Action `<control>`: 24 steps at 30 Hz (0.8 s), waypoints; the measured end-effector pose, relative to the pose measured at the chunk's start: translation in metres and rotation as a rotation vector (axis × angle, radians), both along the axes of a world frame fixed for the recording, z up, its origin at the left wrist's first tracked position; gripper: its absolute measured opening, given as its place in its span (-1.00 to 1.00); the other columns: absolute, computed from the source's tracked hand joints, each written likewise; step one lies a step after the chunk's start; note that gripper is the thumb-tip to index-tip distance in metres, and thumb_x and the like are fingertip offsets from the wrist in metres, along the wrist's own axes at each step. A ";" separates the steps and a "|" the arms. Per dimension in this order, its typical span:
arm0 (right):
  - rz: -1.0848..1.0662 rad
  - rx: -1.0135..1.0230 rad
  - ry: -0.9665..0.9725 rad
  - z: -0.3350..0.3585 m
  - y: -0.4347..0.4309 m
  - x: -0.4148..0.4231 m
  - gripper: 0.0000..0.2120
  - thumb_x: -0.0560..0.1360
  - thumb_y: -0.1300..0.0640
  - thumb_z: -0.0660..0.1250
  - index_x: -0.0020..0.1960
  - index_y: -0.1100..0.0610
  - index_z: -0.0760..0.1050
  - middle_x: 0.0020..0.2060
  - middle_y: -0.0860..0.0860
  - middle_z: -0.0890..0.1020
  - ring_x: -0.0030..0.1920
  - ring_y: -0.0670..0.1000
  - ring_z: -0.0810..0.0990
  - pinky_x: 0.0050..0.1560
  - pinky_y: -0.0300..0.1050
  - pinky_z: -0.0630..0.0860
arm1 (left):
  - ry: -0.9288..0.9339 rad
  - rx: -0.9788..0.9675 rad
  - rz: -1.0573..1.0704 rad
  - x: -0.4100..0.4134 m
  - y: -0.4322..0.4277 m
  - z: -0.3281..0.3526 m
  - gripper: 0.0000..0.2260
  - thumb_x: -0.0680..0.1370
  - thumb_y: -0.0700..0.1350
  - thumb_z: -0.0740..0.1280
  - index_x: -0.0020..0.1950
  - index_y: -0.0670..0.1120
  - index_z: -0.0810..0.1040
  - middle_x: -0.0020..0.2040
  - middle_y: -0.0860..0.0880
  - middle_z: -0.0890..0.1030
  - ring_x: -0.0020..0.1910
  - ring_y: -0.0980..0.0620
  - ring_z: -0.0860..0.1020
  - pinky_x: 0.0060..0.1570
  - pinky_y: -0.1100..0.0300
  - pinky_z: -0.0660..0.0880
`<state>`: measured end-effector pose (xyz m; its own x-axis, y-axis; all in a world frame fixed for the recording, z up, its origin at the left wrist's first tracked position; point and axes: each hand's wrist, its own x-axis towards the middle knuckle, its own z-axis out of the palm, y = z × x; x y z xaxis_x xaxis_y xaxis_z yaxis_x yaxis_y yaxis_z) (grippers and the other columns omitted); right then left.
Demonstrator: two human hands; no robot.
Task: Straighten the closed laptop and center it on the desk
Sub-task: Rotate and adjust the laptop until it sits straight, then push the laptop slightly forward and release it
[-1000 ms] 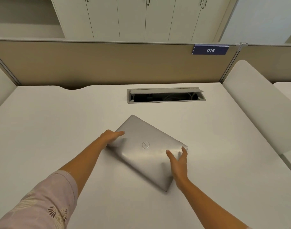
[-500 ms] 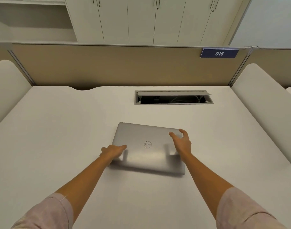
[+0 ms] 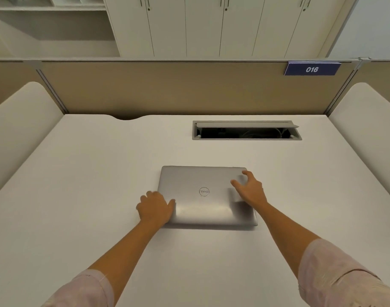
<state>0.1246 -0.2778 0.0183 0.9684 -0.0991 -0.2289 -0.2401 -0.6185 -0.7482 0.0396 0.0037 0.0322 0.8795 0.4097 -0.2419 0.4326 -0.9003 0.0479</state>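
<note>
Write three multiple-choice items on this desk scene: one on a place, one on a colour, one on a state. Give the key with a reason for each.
1. Where does the left hand rest?
A. on the near left corner of the laptop
B. on the cable hatch
C. on the number sign

2. What colour is the laptop?
A. black
B. silver grey
C. red

3. How does the laptop lie?
A. open, screen up
B. closed, at a sharp slant to the desk's edge
C. closed, roughly square to the desk

Key: 1 A, the left hand covers that corner while the right hand is spread over the far right part of the lid. 2 B, the lid is a silvery metal grey. 3 C, the lid is shut with the logo on top, and its far edge runs about parallel to the hatch.
</note>
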 end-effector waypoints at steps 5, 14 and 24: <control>0.405 -0.445 -0.290 -0.010 0.004 -0.031 -0.32 0.54 -0.22 0.23 0.55 0.06 0.15 0.56 0.12 0.13 0.55 0.18 0.10 0.53 0.09 0.10 | -0.172 -0.093 -0.500 -0.003 -0.005 -0.019 -0.32 0.58 0.29 0.04 0.58 -0.09 0.07 0.61 -0.05 0.03 0.58 -0.05 -0.09 0.51 -0.07 -0.12; 0.866 -0.565 -0.417 -0.048 0.002 -0.077 -0.38 0.62 -0.24 -0.05 0.59 0.00 -0.02 0.57 -0.10 0.01 0.56 -0.10 -0.11 0.56 -0.08 -0.17 | -0.120 -0.062 -0.900 -0.020 -0.015 -0.044 -0.35 0.59 0.25 -0.09 0.59 -0.08 -0.05 0.60 -0.01 -0.03 0.57 -0.01 -0.10 0.49 -0.08 -0.21; 0.880 -0.573 -0.415 -0.045 0.001 -0.067 -0.42 0.62 -0.22 -0.04 0.58 -0.03 0.04 0.56 -0.12 0.05 0.56 -0.06 -0.01 0.53 -0.06 -0.15 | -0.244 0.082 -0.945 -0.016 -0.020 -0.041 -0.42 0.59 0.15 0.00 0.46 -0.18 0.37 0.46 -0.11 0.40 0.43 -0.06 0.38 0.32 -0.08 0.41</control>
<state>0.0572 -0.2771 -0.0265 0.7435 0.6686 -0.0131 0.6502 -0.7273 -0.2198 0.0234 -0.0166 -0.0090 0.8764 -0.4814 -0.0121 -0.4815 -0.8756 -0.0381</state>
